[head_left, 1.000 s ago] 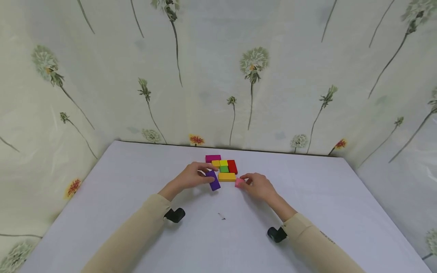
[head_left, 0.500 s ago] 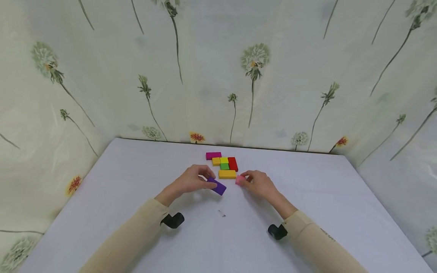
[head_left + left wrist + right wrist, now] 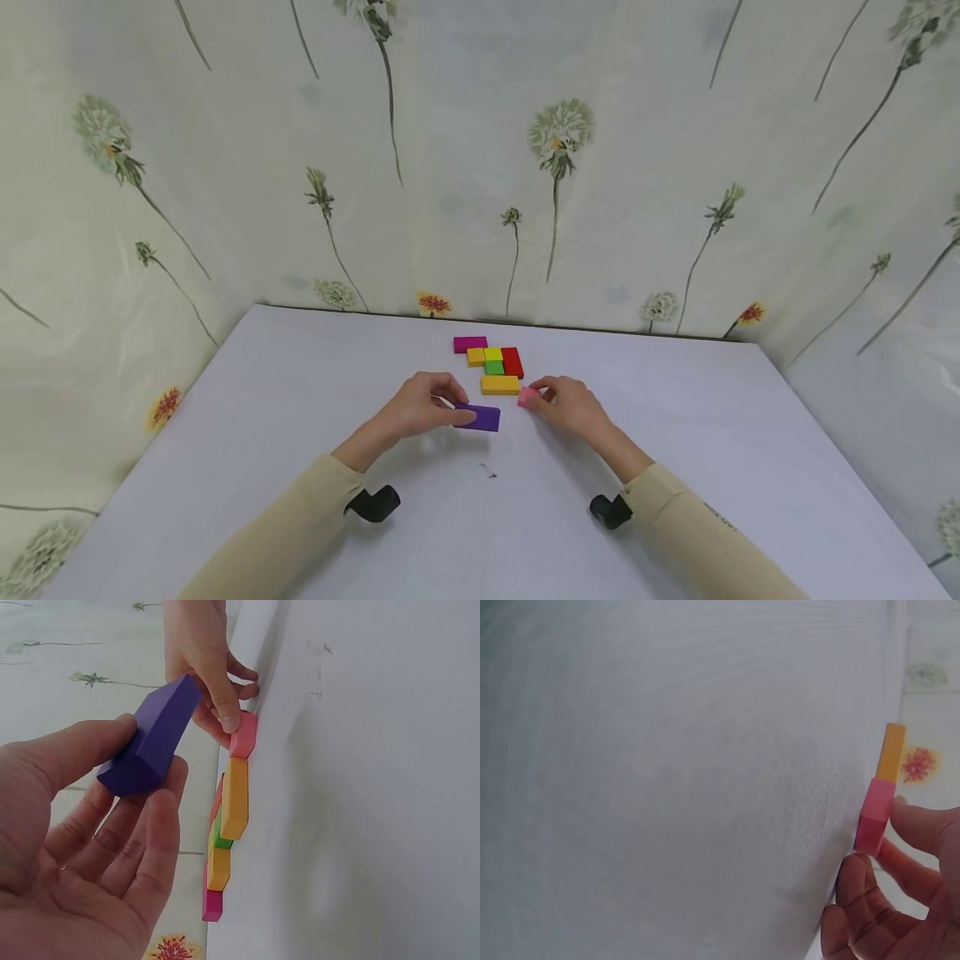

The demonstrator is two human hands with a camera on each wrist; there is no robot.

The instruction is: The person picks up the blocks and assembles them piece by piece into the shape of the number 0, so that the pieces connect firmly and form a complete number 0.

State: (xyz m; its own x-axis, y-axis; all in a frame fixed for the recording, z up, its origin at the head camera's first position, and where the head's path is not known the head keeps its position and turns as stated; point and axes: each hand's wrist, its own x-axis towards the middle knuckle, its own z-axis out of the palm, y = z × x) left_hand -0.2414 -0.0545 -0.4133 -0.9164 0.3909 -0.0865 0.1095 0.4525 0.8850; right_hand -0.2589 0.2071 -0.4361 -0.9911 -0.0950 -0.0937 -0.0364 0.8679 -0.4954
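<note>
A purple block (image 3: 487, 420), just below the centre of the head view, hangs above the table (image 3: 300, 400), pinched by the left hand (image 3: 414, 408) near one end, leaving the other free. Slightly right, the right hand (image 3: 570, 406) grips a pink block (image 3: 527, 398) against a long yellow block (image 3: 499, 385), apparently steadying it. Above lie red (image 3: 512, 362) and green blocks (image 3: 494, 367).

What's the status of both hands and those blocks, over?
Left hand holds purple block, raised. Right hand pinches pink block at long yellow block's end. No obstruction seen.
</note>
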